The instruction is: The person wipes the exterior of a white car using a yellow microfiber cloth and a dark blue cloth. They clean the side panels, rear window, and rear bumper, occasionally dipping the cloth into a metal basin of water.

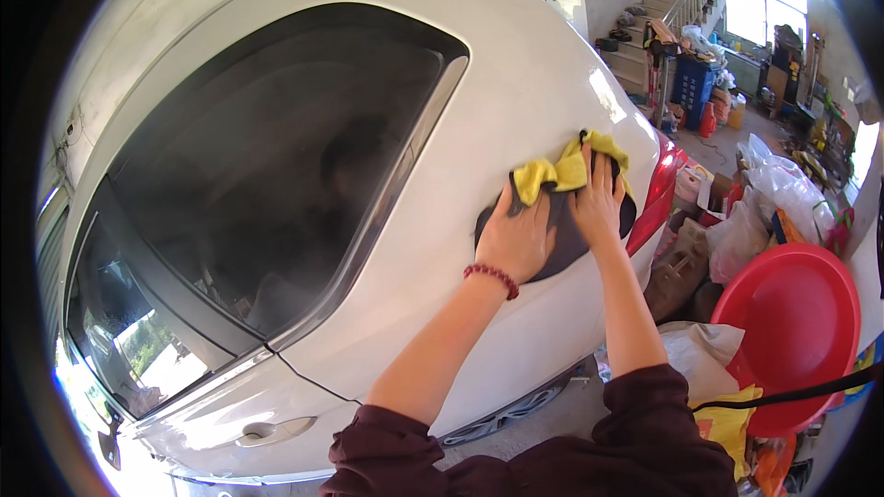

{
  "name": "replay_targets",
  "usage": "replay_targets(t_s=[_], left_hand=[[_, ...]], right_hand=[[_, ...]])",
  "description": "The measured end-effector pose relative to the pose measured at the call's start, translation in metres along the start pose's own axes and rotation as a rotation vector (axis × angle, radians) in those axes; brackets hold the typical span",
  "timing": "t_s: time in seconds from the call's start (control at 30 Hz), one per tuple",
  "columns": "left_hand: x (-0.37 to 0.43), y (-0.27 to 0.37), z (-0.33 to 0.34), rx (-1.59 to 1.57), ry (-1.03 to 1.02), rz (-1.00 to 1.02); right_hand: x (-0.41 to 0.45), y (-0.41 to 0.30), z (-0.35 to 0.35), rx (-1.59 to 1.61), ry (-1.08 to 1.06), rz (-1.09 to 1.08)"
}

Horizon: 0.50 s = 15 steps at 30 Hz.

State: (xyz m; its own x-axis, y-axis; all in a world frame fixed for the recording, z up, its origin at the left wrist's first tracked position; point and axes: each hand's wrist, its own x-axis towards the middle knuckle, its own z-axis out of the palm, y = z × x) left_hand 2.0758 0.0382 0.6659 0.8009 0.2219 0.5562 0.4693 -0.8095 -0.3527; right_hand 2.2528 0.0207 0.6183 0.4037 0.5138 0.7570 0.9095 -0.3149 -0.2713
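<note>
Both of my hands press a yellow and dark grey cloth (572, 171) against the rear side panel of a white car (442, 221). My left hand (516, 236), with a red bead bracelet (492, 279) at its wrist, holds the cloth's left part; a yellow fold covers some fingertips. To its right, my right hand (598, 206) lies over the cloth with its fingers pointing up the panel. The cloth's grey side spreads flat below and between the hands. A dark rear side window (276, 152) is left of them, and a red tail light (655, 193) sits just right.
A red plastic basin (794, 331) leans among plastic bags (787, 179) and boxes close to the car's rear corner. A dark strap or hose (794, 393) crosses before the basin. Farther back stand a blue bin (694, 86) and a staircase (642, 48). The car's wheel (511, 417) shows below.
</note>
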Motion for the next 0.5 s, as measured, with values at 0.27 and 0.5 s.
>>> replay_targets(t_s=[0.27, 0.5], left_hand=[[-0.164, -0.020, -0.037, -0.030, -0.119, -0.212], [-0.289, -0.058, -0.088, 0.084, -0.353, -0.697]], right_hand=[[-0.117, -0.130, -0.034, 0.298, -0.094, -0.152], [-0.141, -0.251, -0.056, 0.442, -0.158, -0.521]])
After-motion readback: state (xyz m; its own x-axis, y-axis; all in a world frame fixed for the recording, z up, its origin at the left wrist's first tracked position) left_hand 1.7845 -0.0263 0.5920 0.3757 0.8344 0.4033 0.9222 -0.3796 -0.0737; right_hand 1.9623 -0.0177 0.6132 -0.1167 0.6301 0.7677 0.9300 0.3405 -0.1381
